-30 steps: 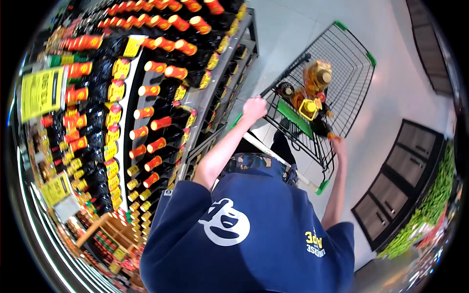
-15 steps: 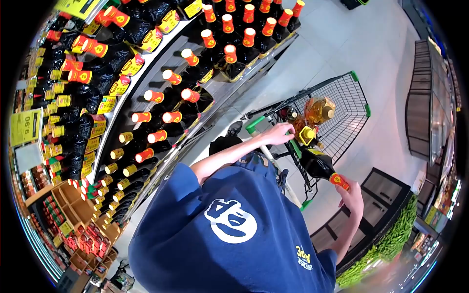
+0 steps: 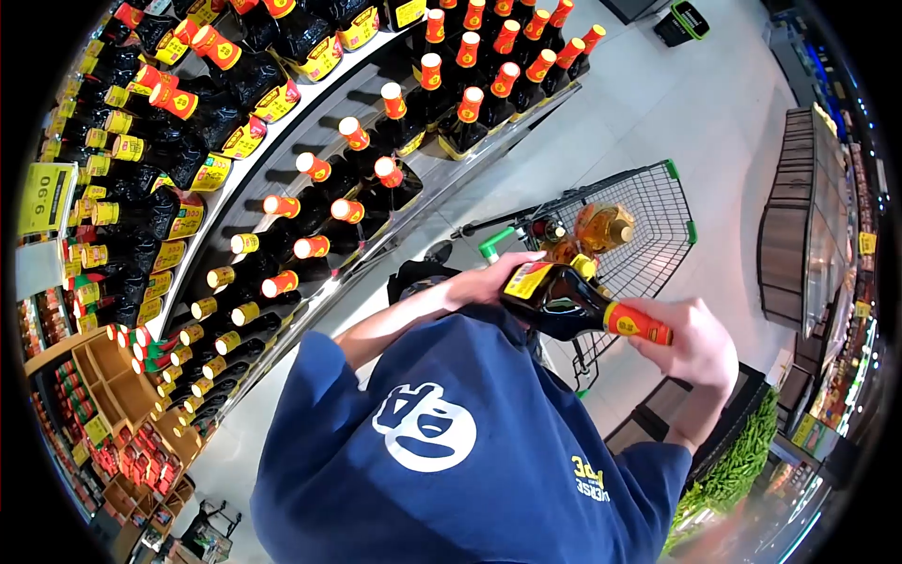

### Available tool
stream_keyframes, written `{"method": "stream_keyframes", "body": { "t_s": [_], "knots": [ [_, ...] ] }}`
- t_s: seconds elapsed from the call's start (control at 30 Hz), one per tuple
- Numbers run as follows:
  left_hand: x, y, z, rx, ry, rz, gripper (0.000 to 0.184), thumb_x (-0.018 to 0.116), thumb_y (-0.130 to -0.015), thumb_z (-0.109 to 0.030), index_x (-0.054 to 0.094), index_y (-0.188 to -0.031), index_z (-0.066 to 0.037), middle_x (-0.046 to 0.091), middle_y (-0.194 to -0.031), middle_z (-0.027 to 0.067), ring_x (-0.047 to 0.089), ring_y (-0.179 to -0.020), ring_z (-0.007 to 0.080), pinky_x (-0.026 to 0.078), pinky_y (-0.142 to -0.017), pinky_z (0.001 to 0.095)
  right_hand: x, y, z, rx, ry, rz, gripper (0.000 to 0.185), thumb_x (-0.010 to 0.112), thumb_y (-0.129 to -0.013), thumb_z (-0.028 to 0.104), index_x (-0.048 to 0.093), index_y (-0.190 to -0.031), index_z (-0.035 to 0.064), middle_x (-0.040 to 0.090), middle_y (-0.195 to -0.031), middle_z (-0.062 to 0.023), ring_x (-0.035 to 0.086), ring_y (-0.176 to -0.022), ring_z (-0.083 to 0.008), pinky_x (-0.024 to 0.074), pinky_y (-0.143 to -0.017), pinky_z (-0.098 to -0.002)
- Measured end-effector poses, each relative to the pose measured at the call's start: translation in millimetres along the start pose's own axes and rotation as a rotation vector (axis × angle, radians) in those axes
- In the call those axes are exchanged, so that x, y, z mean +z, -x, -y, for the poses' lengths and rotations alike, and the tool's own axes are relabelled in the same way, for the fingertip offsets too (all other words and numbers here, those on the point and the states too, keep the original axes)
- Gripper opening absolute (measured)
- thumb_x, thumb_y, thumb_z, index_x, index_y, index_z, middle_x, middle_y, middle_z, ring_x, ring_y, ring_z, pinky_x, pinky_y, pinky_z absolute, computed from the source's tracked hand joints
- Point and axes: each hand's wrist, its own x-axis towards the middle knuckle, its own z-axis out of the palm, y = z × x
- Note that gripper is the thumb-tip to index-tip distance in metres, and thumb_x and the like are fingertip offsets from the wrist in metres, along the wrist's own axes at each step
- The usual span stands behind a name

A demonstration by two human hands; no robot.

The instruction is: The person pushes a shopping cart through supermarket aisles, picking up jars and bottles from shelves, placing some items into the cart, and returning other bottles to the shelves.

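A dark glass bottle (image 3: 562, 303) with a yellow label is held aslant in front of the wearer's navy T-shirt (image 3: 451, 451). The right hand (image 3: 697, 340) is closed on its red-wrapped neck, some fingers hidden from view. The left hand (image 3: 495, 279) is at the base; the bottle covers most of its fingers, so whether they grip or merely steady it cannot be told.

Just beyond is a wire shopping cart (image 3: 653, 224) holding a large bottle of amber liquid (image 3: 597, 228). Near it, a yellow-capped bottle (image 3: 584, 267) is mostly hidden behind the held one. At left, rows of red-capped bottles (image 3: 348, 211) run out of view; the yellow price tag (image 3: 44, 197) is hard to read. Leafy greens (image 3: 738, 470) blur at lower right.
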Motion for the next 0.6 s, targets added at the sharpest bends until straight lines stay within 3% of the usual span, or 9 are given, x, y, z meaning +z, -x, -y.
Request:
{"method": "stream_keyframes", "body": {
  "t_s": [0.07,0.13,0.2,0.33,0.4,0.5,0.53,0.57,0.6],
  "knots": [
    [-9,8,6,0.163,0.049,-0.068,0.051,0.048,-0.085,-0.054,0.063,-0.11,-0.012,0.068,-0.094,0.0083,0.065,-0.074,0.027,0.052,-0.062,0.0433,-11,-16,-7,-0.098,0.017,0.011,0.038,0.071,-0.069,0.009,0.065,-0.106,0.0025,0.066,-0.073,-0.0146,0.066,-0.059,-0.0248,0.0521,-0.055,-0.0313],
    [1,34,2,0.239,0.114,0.031,0.055,0.045,-0.085,-0.054,0.059,-0.116,-0.011,0.068,-0.096,0.0102,0.067,-0.076,0.0281,0.055,-0.056,0.0449,-14,-34,-19,-0.319,0.045,-0.084,0.035,0.072,-0.069,0.01,0.067,-0.103,0.0031,0.068,-0.071,-0.0105,0.065,-0.056,-0.0207,0.0524,-0.054,-0.0273],
    [-10,46,2,0.372,0.133,0.137,0.056,0.042,-0.087,-0.051,0.055,-0.123,-0.01,0.065,-0.11,0.0122,0.066,-0.092,0.0304,0.056,-0.069,0.0524,-21,-52,-24,-0.331,0.022,-0.084,0.031,0.073,-0.069,0.012,0.066,-0.097,0.0016,0.068,-0.075,-0.0101,0.067,-0.061,-0.0195,0.0525,-0.057,-0.0271],
    [3,75,11,0.533,0.211,0.08,0.06,0.039,-0.088,-0.052,0.049,-0.128,-0.008,0.062,-0.114,0.0124,0.065,-0.097,0.0296,0.054,-0.074,0.0559,-10,-92,-29,-0.255,-0.285,-0.344,0.029,0.076,-0.066,0.02,0.059,-0.082,0.0018,0.061,-0.069,-0.0044,0.058,-0.062,-0.0112,0.0459,-0.06,-0.0249],
    [3,71,17,1.01,-0.397,-0.151,0.06,0.04,-0.089,-0.05,0.047,-0.13,-0.007,0.062,-0.113,0.0138,0.064,-0.1,0.0298,0.053,-0.077,0.0582,-4,-114,-31,-0.284,-0.344,-0.441,0.03,0.076,-0.068,0.023,0.057,-0.077,0.002,0.058,-0.067,-0.0026,0.055,-0.061,-0.0095,0.0442,-0.059,-0.0242],
    [2,79,19,0.969,-0.426,-0.063,0.06,0.043,-0.09,-0.046,0.044,-0.13,-0.002,0.062,-0.109,0.0189,0.064,-0.095,0.0358,0.055,-0.065,0.0572,7,-141,-12,-0.266,-0.31,-0.601,0.03,0.075,-0.071,0.022,0.053,-0.07,0.0029,0.055,-0.064,-0.0016,0.052,-0.06,-0.0082,0.0416,-0.057,-0.0236],
    [2,87,16,0.51,0.081,0.097,0.062,0.043,-0.089,-0.049,0.046,-0.128,0.0,0.062,-0.107,0.0201,0.065,-0.092,0.0377,0.057,-0.059,0.0546,8,-149,-1,-0.312,-0.27,-0.626,0.027,0.073,-0.075,0.018,0.051,-0.07,0.0022,0.056,-0.063,-0.0021,0.052,-0.06,-0.0077,0.0428,-0.058,-0.0232],
    [0,81,18,0.351,0.201,0.159,0.065,0.038,-0.089,-0.052,0.048,-0.125,0.001,0.062,-0.104,0.0232,0.066,-0.086,0.0378,0.058,-0.05,0.0482,12,-159,3,-0.411,-0.323,-0.628,0.026,0.071,-0.078,0.016,0.051,-0.071,0.0021,0.057,-0.064,-0.0029,0.054,-0.06,-0.0088,0.0445,-0.06,-0.0236],
    [6,84,16,0.25,0.201,0.181,0.069,0.034,-0.089,-0.056,0.051,-0.123,0.001,0.062,-0.103,0.0243,0.066,-0.084,0.0353,0.059,-0.052,0.0472,15,-168,8,-0.512,-0.373,-0.632,0.025,0.069,-0.081,0.015,0.051,-0.072,0.0019,0.058,-0.065,-0.0038,0.055,-0.06,-0.0099,0.0462,-0.061,-0.0241]
  ]
}}
